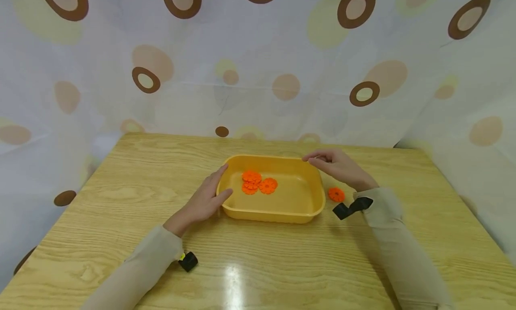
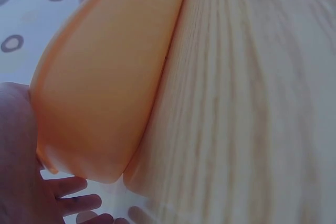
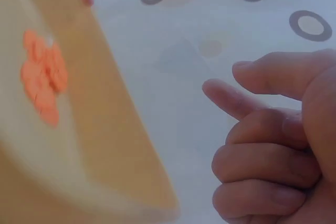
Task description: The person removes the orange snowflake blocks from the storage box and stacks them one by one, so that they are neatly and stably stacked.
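A yellow plastic tub (image 1: 288, 194) stands on the wooden table. Several orange notched discs (image 1: 268, 185) lie inside it, toward its left, some overlapping. My left hand (image 1: 204, 198) touches the tub's left end, its fingers rather straight and its thumb over the rim. In the left wrist view, that hand (image 2: 26, 166) lies against the tub's outer wall. Above the back right corner of the tub is my right hand (image 1: 336, 166). In the right wrist view, this hand (image 3: 273, 145) holds nothing; thumb and forefinger point out, apart, with the other fingers bent.
One more orange disc (image 1: 336, 194) lies on the table (image 1: 282, 260) just right of the tub, below the right wrist. A curtain (image 1: 258, 45) with brown ring patterns hangs behind the table and at both sides. Each sleeve carries a small black wrist camera (image 1: 187, 261).
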A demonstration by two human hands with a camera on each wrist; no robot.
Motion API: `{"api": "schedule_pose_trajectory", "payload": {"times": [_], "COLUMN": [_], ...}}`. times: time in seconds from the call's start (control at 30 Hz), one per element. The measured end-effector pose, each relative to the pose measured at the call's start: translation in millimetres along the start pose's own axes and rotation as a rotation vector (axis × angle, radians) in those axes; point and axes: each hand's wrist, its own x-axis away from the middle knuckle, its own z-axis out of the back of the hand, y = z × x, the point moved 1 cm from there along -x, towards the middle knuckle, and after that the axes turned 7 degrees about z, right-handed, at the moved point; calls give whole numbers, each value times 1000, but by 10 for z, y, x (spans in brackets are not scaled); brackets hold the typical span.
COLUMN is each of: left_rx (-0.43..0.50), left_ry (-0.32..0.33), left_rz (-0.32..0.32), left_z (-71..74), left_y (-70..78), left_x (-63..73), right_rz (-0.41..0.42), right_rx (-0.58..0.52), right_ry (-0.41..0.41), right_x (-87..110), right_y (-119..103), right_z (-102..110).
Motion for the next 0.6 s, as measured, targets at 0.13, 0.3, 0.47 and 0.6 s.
{"api": "schedule_pose_trajectory", "payload": {"times": [0.13,0.3,0.47,0.6], "left_rx": [4,1,3,12], "left_ry": [-3,-4,-5,-8], "left_rz": [0,1,-5,-7], "left_z": [2,10,16,19], "left_y": [0,-2,-13,-24], "left_x": [-8,-9,-8,-5], "right_rz": [33,113,95,74], "right_rx": [-115,-218,-180,-147], "right_ry": [2,7,5,6], "right_x": [-67,-148,-229,-300], "right_y": [-61,-99,-119,-138], "right_z": [5,6,-34,-79]}}
